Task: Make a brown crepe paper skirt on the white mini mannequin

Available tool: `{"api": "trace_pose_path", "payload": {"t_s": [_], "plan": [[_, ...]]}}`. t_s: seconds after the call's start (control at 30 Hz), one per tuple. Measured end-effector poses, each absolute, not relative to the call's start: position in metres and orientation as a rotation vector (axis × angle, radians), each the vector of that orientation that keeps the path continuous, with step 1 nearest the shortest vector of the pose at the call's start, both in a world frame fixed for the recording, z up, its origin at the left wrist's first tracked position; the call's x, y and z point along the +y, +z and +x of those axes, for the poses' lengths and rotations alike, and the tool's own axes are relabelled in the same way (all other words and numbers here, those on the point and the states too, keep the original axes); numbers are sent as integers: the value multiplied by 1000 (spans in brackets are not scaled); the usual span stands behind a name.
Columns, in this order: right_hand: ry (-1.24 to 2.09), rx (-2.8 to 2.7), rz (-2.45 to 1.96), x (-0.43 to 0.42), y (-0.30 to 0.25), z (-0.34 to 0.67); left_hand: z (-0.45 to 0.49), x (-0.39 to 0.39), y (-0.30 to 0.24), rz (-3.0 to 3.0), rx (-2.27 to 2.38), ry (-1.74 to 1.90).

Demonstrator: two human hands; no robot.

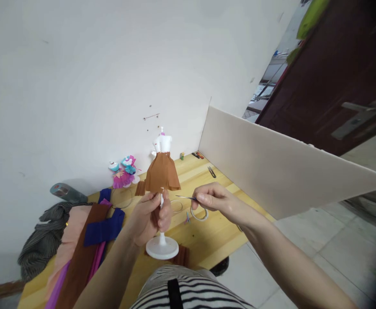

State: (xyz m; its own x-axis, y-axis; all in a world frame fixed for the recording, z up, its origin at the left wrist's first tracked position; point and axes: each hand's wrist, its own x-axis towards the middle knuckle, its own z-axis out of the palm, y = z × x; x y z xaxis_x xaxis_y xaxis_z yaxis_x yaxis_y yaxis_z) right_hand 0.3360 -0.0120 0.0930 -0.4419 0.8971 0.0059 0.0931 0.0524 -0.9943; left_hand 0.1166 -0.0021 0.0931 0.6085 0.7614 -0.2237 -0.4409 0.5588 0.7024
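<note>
Head view: left hand (pixel 152 216) closed round mannequin (pixel 164 143) stem, fingertips at hem of brown skirt (pixel 162 171), skirt on mannequin over table (pixel 213 240), right hand (pixel 209 198) pinching thin metal tool (pixel 185 197), tip near hem.

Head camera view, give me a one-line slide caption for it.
Left hand around the stand below a brown skirt on a white dress form, right hand holding a thin pointed tool.

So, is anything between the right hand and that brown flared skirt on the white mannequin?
Nothing visible: only air between the thin metal tool in the right hand and the skirt; the left hand is below it.
</note>
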Motion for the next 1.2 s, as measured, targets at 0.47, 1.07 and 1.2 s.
{"api": "trace_pose_path", "payload": {"t_s": [0.47,1.07,1.2], "plan": [[1535,-1534,-951,-11,80,336,114,-4,96,515,419,766],[1294,-1697,-1057,-14,108,321,125,-12,92,851,761,931],[1272,-1709,-1078,-12,109,320,125,-13,91,912,828,971]]}}
